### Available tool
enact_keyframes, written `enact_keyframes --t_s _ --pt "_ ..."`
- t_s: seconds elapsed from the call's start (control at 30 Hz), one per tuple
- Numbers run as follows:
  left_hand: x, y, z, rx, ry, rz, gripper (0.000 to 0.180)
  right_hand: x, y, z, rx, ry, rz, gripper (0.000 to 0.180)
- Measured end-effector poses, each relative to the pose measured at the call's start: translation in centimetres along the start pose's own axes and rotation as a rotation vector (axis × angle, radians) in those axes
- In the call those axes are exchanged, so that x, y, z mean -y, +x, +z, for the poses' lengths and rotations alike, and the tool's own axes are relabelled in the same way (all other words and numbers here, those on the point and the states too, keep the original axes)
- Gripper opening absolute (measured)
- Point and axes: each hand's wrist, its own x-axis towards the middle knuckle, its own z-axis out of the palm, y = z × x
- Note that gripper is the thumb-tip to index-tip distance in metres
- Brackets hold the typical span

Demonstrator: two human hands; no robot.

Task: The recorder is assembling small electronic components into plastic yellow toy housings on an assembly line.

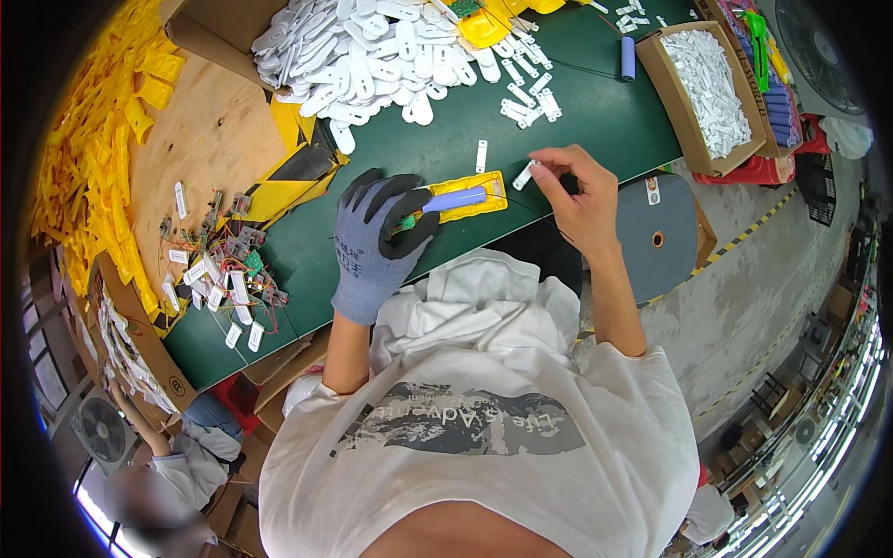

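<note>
My left hand (379, 232), in a grey-blue glove with black fingertips, is closed over the left end of a yellow plastic housing (498, 192) on the green table. A purple cylindrical battery (458, 199) lies lengthwise in that housing, and a bit of green circuit board (407, 223) shows beneath the gloved fingers. To the right, my bare right hand (579, 191) pinches a small white plastic piece (525, 175) between thumb and fingertips, apart from the housing. A similar white piece (481, 156) lies just beyond the housing.
White oval plates (372, 65) are heaped at the back. A cardboard box (698, 167) of small white parts stands at the right, with a lone battery (628, 58) nearby. Wired circuit boards (233, 265) lie at the left, beside piled yellow housings (93, 149). A person (186, 479) sits at lower left.
</note>
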Motion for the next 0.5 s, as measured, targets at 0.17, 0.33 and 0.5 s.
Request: enact_keyframes --t_s 0.17,0.33,0.5 --pt "0.0 -0.1 0.1 -0.011 -0.005 -0.009 0.029 -0.3 0.3 0.2 0.151 0.158 0.068 0.011" --pt "0.0 0.0 0.2 -0.027 -0.015 0.009 0.027 0.5 1.2 0.1 0.288 0.055 0.057 0.011" --pt "0.2 -0.1 0.3 -0.028 -0.007 0.010 0.027 2.0 1.7 0.2 0.380 0.127 0.013 0.009"
